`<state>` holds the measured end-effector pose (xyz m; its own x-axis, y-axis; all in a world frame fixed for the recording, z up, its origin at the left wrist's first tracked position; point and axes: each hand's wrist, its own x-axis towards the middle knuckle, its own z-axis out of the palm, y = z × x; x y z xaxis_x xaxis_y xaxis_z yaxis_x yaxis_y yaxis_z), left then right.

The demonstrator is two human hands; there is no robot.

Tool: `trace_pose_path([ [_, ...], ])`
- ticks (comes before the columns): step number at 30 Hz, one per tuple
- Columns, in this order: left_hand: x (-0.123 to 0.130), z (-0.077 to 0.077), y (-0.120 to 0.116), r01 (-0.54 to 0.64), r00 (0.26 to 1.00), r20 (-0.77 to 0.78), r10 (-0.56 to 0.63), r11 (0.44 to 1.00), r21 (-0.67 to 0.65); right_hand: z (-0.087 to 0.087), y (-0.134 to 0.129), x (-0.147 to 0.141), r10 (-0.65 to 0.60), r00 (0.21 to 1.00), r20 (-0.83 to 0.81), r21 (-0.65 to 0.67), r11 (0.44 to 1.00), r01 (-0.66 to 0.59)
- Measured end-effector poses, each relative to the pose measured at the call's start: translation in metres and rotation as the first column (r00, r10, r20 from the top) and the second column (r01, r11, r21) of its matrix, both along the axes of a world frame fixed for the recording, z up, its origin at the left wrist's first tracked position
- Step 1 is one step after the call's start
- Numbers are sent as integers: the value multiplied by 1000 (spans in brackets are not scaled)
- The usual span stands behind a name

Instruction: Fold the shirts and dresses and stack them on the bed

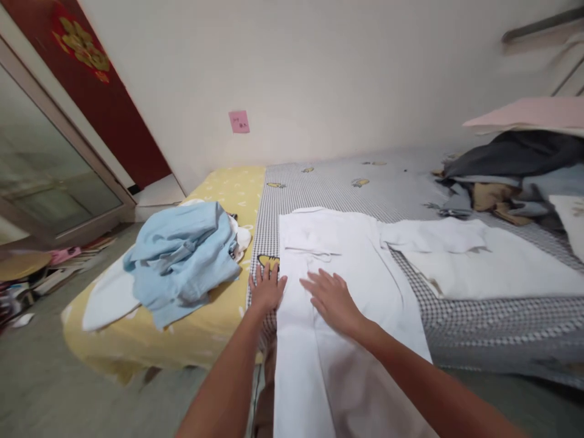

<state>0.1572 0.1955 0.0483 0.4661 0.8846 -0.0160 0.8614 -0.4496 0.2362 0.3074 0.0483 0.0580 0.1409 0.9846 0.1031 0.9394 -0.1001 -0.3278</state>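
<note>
Bedroom wall (319,67), off-white, stands at 12 o'clock, with a pink sticky note (239,121) fixed to it. Red door panel (104,121) and mirrored sliding door (50,164) occupy 10 o'clock. Bedding runs across the view: yellow bedsheet (237,188) on the left, grey gingham bedsheet (319,188) on the right, the two meeting edge to edge.

White garment (360,359) lies flat, lengthwise, at centre on the gingham, its lower end running toward the wearer, with a sleeve (431,236) laid out toward 3 o'clock. Left hand (267,289) rests on the gingham at the garment's left edge, thumb side touching it; fingers spread, no pinch. Right hand (333,301) lies palm-down on the garment; fingers loosely spread, no cloth gathered.

Reckoned from the hands: light-blue shirt (180,258) lies bunched on the yellow bedsheet at 9 o'clock; white cloth (493,267) lies on the gingham at 3 o'clock, just under the sleeve. Dark clothing pile (515,155) sits at 2 o'clock, pink cloth (533,112) above it. Books and papers (45,274) lie on the concrete floor (45,389) at 9 o'clock.
</note>
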Motion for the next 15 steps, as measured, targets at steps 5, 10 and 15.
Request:
trace_pose_path([
  [5,-26,13,-47,16,1000,14,-16,1000,20,-9,-120,-24,169,806,-567,-22,975,-220],
  [10,-56,20,-128,137,966,144,-217,894,426,-44,-195,32,-416,312,-854,-68,684,726],
  [15,-65,-13,-179,234,918,171,-358,837,495,-89,-232,66,-487,-12,-873,-253,432,866],
])
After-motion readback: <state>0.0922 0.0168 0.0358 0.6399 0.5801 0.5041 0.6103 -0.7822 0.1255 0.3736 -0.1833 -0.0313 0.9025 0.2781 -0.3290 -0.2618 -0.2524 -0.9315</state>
